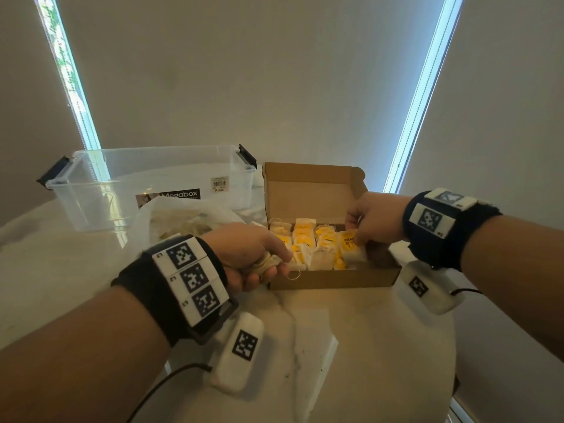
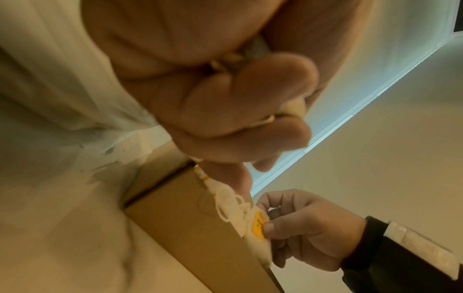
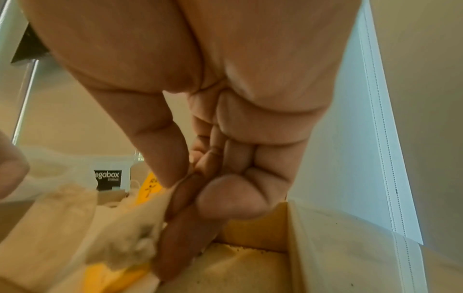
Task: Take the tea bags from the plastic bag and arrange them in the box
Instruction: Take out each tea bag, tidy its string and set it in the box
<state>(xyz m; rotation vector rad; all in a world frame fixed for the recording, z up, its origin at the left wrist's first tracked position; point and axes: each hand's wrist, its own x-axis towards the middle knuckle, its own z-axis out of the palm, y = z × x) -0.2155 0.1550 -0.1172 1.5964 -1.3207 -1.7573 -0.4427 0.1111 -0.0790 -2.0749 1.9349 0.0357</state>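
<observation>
An open cardboard box [image 1: 332, 277] stands mid-table with several tea bags [image 1: 308, 242] with yellow tags standing in rows inside. My right hand [image 1: 363, 230] pinches a tea bag [image 1: 351, 247] at the box's right end, thumb and fingers on its top [image 3: 160, 206]. My left hand [image 1: 262, 261] hovers at the box's left front corner, fingers curled round a bunch of tea bags [image 1: 267, 263], with a string loop hanging below. The plastic bag [image 1: 180, 221] with more tea bags lies left of the box, behind my left hand.
A clear plastic storage bin [image 1: 146, 181] labelled Megabox stands at the back left. The round marble table [image 1: 351, 346] has its edge close on the right and front. Window blinds rise behind.
</observation>
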